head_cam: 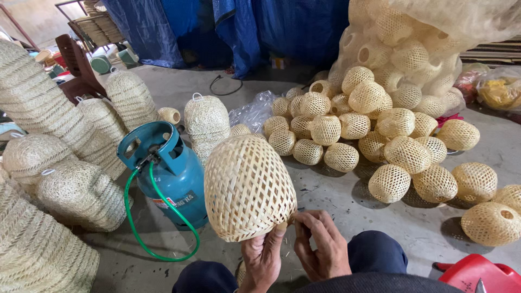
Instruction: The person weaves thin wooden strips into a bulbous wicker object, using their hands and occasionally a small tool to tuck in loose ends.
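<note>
Material: pale split bamboo, woven in an open diamond lattice into an egg-shaped lampshade [248, 187].
Where it is: held up off the concrete floor [347, 203], above the person's knees, just right of the blue gas cylinder [172, 176] but apart from it.
Long axis: close to upright, tipped a little; the dome points up and left, the rim faces down toward the hands.
Left hand [262, 259]: under the shade, thumb pressed up against the lower rim; the fingers go behind or inside the weave, out of sight, so it bears the weight.
Right hand [321, 247]: just right of the rim, fingers curled together, tips pinching at the rim's edge or a stray strip there; too small to tell which.
Nearer hand: both touch the bottom rim; the left sits directly beneath, the right beside it, so the shade lies up and left of the right hand.
Around: a green hose [157, 217] loops from the cylinder; a heap of similar woven shades [380, 130] lies well apart to the right; taller woven covers [81, 190] stand to the left; a red plastic stool [480, 274] by the right knee.
</note>
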